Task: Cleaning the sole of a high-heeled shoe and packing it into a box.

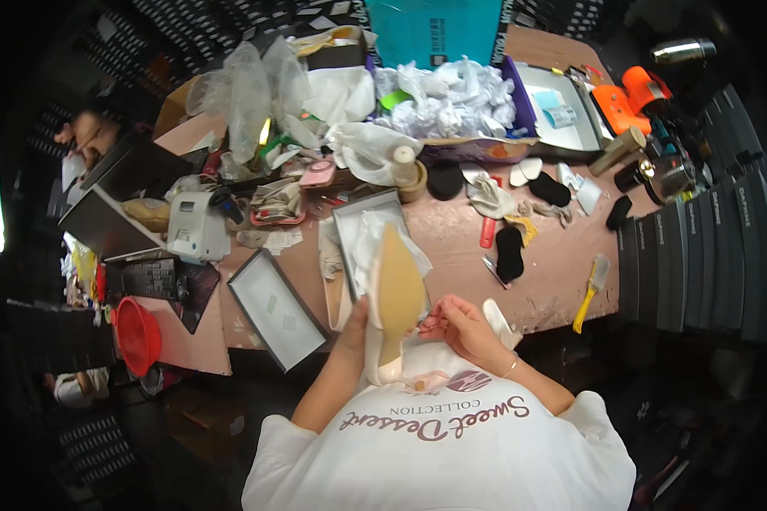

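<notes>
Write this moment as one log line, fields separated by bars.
left hand: holds cream shoe, sole up | right hand: fingers at shoe edge | nearby: open shoebox

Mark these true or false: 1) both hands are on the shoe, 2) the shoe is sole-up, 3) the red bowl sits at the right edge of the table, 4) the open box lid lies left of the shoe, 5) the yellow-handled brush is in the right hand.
1) True: the left hand grips the pale pointed shoe at its side and the right hand touches its other edge.
2) True: the tan sole faces up.
3) False: the red bowl is at the left edge of the table.
4) True: the open box lid lies left of the shoe.
5) False: the yellow-handled brush lies on the table, off to the right, untouched.
</notes>
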Motion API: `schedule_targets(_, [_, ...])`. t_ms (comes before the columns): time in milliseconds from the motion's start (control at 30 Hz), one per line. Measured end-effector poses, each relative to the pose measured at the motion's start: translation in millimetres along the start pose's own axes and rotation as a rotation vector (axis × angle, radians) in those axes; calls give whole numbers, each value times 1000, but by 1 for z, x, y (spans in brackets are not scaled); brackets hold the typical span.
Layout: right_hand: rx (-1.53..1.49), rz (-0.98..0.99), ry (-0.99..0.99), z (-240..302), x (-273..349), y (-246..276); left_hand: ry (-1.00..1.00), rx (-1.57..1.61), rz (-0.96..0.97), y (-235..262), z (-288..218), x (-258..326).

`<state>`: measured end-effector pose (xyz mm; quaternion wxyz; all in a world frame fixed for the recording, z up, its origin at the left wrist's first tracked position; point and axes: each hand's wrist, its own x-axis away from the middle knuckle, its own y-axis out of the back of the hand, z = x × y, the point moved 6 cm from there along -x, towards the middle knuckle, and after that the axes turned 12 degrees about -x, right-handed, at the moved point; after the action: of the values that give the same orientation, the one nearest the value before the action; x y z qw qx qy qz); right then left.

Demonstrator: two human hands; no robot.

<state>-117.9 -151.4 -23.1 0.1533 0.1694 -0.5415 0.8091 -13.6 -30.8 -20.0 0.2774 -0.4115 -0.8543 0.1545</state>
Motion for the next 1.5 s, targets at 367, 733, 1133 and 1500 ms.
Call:
schedule_targets(367, [1238, -850, 755, 138, 55, 209, -173, 96, 117, -24, -30, -8])
schedule_targets(733, [1107, -807, 723, 93, 46, 236, -57, -1, 93, 1, -19, -22])
schedule_targets(1133, [1342, 120, 872, 84, -11, -97, 63, 241, 206, -7, -22, -27])
schedule_targets(1500, [861, -130, 373, 109, -110, -35, 224, 318, 222, 20, -14, -58])
